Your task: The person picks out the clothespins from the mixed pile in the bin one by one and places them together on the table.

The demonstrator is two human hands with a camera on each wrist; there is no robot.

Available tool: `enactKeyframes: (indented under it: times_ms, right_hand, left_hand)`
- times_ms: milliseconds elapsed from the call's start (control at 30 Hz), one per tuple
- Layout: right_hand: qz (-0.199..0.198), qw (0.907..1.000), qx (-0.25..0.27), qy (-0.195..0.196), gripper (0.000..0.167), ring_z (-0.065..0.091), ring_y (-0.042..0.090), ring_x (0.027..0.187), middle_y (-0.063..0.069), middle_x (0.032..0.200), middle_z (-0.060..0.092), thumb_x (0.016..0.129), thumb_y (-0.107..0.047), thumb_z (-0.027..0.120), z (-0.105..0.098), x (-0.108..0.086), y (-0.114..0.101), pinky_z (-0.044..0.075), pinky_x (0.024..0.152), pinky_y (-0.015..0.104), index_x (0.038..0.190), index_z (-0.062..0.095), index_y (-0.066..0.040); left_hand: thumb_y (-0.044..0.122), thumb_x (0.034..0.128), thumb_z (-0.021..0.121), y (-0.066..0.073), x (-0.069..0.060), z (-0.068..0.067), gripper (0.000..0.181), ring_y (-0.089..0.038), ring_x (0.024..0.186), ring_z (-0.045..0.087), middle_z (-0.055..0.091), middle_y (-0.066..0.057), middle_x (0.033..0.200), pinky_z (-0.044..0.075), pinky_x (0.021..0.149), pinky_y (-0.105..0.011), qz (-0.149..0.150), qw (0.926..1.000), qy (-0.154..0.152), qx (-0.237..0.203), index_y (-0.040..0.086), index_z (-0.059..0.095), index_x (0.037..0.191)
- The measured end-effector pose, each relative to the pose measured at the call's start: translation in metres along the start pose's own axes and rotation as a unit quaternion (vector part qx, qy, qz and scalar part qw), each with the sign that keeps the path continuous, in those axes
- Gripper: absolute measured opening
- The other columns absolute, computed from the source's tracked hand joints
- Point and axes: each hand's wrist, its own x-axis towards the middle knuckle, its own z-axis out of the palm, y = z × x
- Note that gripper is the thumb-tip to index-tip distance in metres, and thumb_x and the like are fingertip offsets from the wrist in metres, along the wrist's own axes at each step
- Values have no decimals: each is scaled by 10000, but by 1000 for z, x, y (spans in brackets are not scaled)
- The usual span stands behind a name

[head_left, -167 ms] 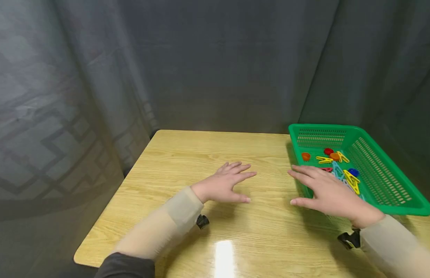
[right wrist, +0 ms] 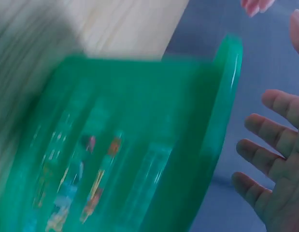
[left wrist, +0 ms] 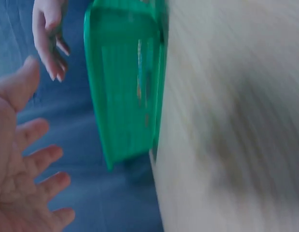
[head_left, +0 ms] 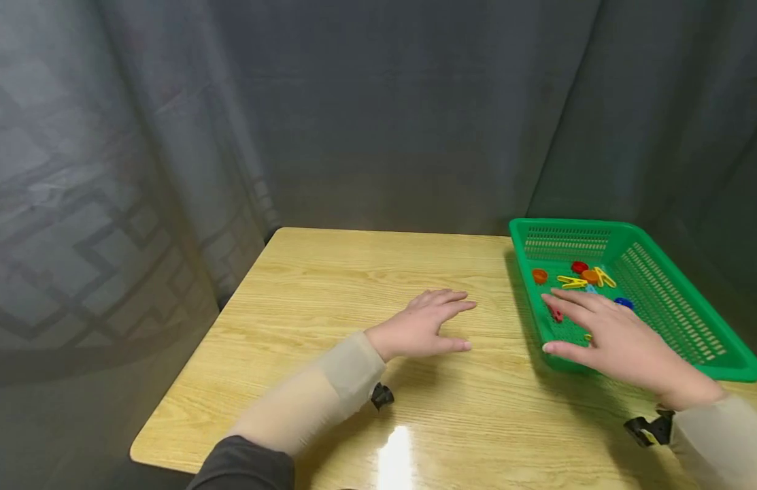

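Observation:
My left hand [head_left: 424, 323] is held above the middle of the wooden table, fingers spread and nothing in it. Over the near left side of a green plastic basket [head_left: 684, 292] hovers my right hand [head_left: 623, 340], its fingers extended and holding nothing. Inside the basket lie yellow clothespins [head_left: 572, 282], a red clothespin [head_left: 556, 313], orange caps [head_left: 540, 276], a red cap [head_left: 579, 267] and a blue cap [head_left: 624, 303]. The right hand hides part of the contents. In the right wrist view the basket is blurred, and the fingers stand apart from its rim [right wrist: 229, 82].
The pale wooden table [head_left: 329, 292] has its rounded left edge next to a patterned grey curtain [head_left: 96, 238]. A dark curtain [head_left: 402, 122] hangs behind it. The basket stands at the table's right side. A light reflection lies near the front.
Both hands have moved to the right. The right hand has come further over the basket, covering more clothespins. The basket stays in place.

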Motion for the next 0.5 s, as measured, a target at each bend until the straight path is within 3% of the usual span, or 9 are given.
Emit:
enactKeyframes:
  times_ms: [200,333,500]
  right_hand:
    - [992,9949,-159,-67,872,328,560,1233,300,1435,368,822,-484,712,-11,-26,50,282,875,703,1491,344,-63]
    - [1435,9884,-473,-150,943,226,602,1280,366,1457,263,847,-502,674,-11,-42,84,250,872,758,1505,234,10]
    - [1965,9778,-531,-493,1058,-26,653,1292,440,1456,-15,870,-542,620,-9,-59,118,68,972,773,1496,14,58]
  left_hand:
    - [605,920,488,30,36,19,691,-120,1437,189,225,91,1572,132,1167,-361,-127,9997,122,191,307,297,1514]
    - [625,920,463,46,57,31,680,-98,1434,184,216,105,1570,144,1157,-303,-267,9989,140,366,331,296,1509]
    - [682,901,418,63,78,40,726,-83,1455,72,98,136,1591,85,1158,-263,-305,9986,-33,429,375,209,1524]
